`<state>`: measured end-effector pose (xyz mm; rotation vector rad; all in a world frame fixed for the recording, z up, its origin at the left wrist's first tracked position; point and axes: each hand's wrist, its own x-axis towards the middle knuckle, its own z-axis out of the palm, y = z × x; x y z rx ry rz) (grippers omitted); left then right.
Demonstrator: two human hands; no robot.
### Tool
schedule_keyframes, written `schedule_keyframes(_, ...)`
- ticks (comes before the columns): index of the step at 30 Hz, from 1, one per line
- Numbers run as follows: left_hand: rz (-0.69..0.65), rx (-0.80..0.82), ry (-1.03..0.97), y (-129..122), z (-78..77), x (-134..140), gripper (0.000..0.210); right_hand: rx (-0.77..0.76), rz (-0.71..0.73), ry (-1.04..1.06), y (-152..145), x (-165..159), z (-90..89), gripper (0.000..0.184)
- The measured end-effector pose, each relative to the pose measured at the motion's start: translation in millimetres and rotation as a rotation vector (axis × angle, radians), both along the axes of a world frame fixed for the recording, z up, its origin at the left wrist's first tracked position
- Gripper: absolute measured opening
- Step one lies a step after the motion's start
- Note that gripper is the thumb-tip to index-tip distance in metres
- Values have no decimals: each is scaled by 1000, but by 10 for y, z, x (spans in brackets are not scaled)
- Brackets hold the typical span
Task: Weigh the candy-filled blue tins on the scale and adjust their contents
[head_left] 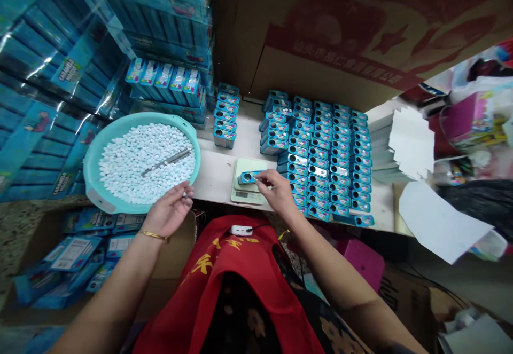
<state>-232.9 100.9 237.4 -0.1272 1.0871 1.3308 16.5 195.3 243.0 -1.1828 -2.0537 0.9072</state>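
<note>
My left hand (170, 208) is turned palm up with fingers curled, at the front rim of a turquoise basin (93, 183). Small pale candies (185, 195) show at its fingertips. The basin is filled with pale blue and white candies (128, 162), and a metal tool (167, 162) like tongs or tweezers lies on them. A blue tin (247, 177) with a dark opening lies on a small kitchen scale (245, 196). My right hand (276, 189) has its thumb and finger pinched at the tin's right end; what they pinch is too small to make out.
Rows of blue tins (318, 167) stand right of the scale, and a short row (225, 124) stands behind it. Wrapped packs (168, 28) are stacked at back left. A large cardboard box (320, 33) backs the table. White card sheets (412, 143) lie at right.
</note>
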Motion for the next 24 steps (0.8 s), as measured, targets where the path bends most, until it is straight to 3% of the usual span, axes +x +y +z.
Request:
schedule_keyframes(2,-12,-19,-58,88,5,25,19,-35,8,58,22,-92,55,9)
schedule_keyframes(5,-108,-49,-248,221,-3,295,26,-80,211,130,-29,-327,110,14)
schedule_keyframes(7,-135,-50,-342,293,-17,482,29,-52,254,118,-19,-361,82,23)
schedule_keyframes(10,-122,-68,-336,339,-51,581,22,35,86,-10,114,-103,-130,47)
schedule_keyframes(12,-122,-81,-302,326,-88,543,20,2,51,-97,225,150,-366,57)
schedule_keyframes(15,-116,-123,-267,291,-174,475,18,-143,74,-119,315,354,-689,49)
schedule_keyframes(17,-107,-157,-259,291,-246,476,17,-168,55,-121,302,319,-746,40)
schedule_keyframes(19,-90,-183,-260,324,-313,508,19,-95,68,-157,242,199,-623,34)
schedule_keyframes(24,-19,-165,-252,492,-378,603,23,214,307,-459,52,-106,25,44)
